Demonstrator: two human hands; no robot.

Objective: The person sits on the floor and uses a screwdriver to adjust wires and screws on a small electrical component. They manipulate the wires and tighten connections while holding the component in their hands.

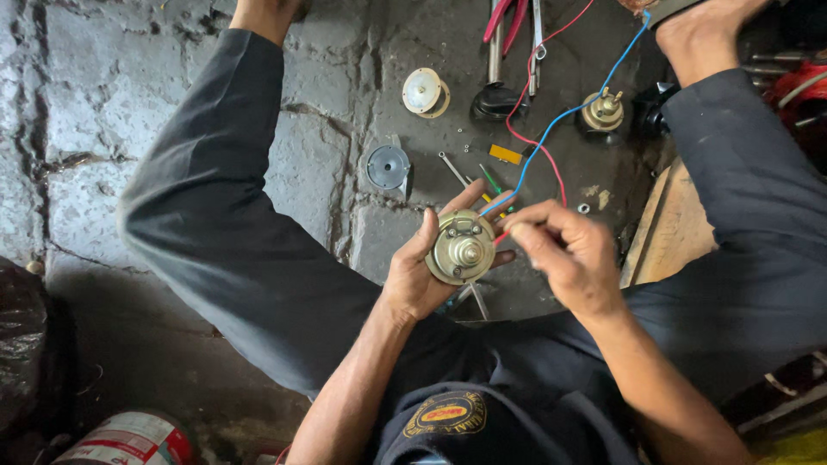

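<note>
Cradled in left hand [419,269] grip: brass horn unit [463,248]. Right hand [564,258] pinches red wire [551,164] at its rim; terminal connection appears underway, needing steady alignment.

The horn [463,248] is a round, brass-coloured metal disc with a raised hub at its centre and small screws near its upper rim. It lies face up in the left palm, above dark stone floor. A blue wire [564,112] and a red wire [538,142] run to its upper right edge.
</note>
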